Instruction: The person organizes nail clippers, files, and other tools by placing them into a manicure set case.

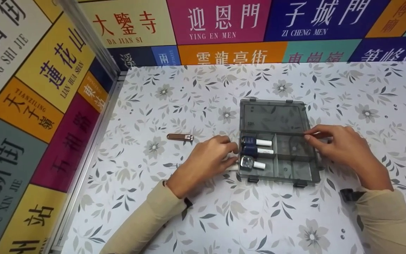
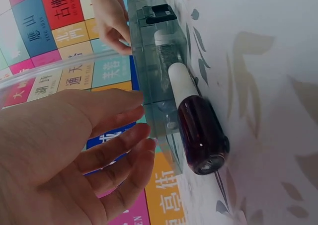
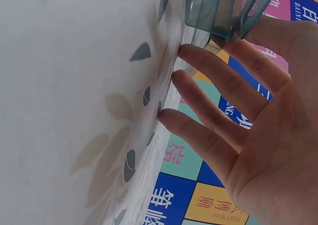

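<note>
A translucent grey compartment box (image 1: 296,169) lies with its lid (image 1: 273,114) folded back. In its left compartment are two navy nail polish bottles (image 1: 248,150) and a glittery grey nail polish bottle (image 1: 247,163), all white-capped. My right hand (image 1: 342,146) pinches the box's right edge near the hinge between thumb and index finger; its other fingers spread out in the right wrist view. My left hand (image 1: 210,153) is at the box's left wall, fingers relaxed and holding nothing. Beside that wall, a dark red nail polish bottle (image 2: 203,130) lies on the table, mostly hidden in the head view.
A brown nail clipper (image 1: 180,137) lies left of the box, beyond my left hand. A slim pale item (image 1: 171,165) shows partly behind my left wrist. The floral tablecloth (image 1: 203,95) runs back to panels (image 1: 220,21) with colourful lettering, which also stand along the left side.
</note>
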A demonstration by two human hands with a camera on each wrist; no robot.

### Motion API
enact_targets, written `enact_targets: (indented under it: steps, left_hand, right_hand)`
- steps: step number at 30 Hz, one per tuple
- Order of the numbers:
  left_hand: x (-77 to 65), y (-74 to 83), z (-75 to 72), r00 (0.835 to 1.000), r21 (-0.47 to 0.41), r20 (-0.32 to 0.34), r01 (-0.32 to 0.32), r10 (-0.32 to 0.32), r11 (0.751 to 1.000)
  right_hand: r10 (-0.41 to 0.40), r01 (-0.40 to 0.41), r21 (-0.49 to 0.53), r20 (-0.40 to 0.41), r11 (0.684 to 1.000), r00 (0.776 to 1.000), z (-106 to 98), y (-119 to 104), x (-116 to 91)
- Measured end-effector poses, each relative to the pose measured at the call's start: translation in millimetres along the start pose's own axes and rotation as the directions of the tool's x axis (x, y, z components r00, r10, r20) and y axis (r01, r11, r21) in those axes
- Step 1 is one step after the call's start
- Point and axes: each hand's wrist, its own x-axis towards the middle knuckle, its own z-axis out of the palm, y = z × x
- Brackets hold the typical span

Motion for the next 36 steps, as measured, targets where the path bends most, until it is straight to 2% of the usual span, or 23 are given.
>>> enact_targets:
  steps: [4, 11, 16, 20, 28, 36]
  left_hand:
    - [-7.4, -4.7, 0.6, 0.999, -0.006, 0.04, 0.007, -0.007, 1.0]
    - [-15.5, -11.0, -2.8, 0.989, -0.078, 0.143, 0.041, -0.03, 0.996]
    - [-18.3, -13.3, -8.8, 0.969, -0.125, 0.242, 0.083, -0.051, 0.989]
    - [-18.8, -14.1, -11.4, 0.953, -0.143, 0.296, 0.112, -0.066, 0.983]
    - [-18.0, -13.0, -11.5, 0.949, -0.136, 0.313, 0.094, -0.047, 0.986]
    - [-19.1, -12.9, -9.7, 0.953, -0.144, 0.302, 0.072, -0.026, 0.987]
  right_hand:
    - [-0.016, 0.016, 0.001, -0.014, 1.0, 1.0, 1.6, 0.5, -0.3]
    - [-0.019, 0.019, 0.0, -0.015, 1.0, 1.0, 1.8, 2.0, 0.3]
    - [-0.032, 0.032, 0.008, -0.012, 0.999, 0.999, 1.2, 1.7, 0.8]
    - [-0.025, 0.026, 0.01, -0.011, 1.0, 1.0, 0.5, 0.7, 0.9]
    - [-0.019, 0.019, 0.01, -0.01, 1.0, 1.0, 1.9, 2.5, 0.2]
    - [-0.008, 0.008, 0.009, -0.009, 1.0, 1.0, 1.5, 0.9, -0.2]
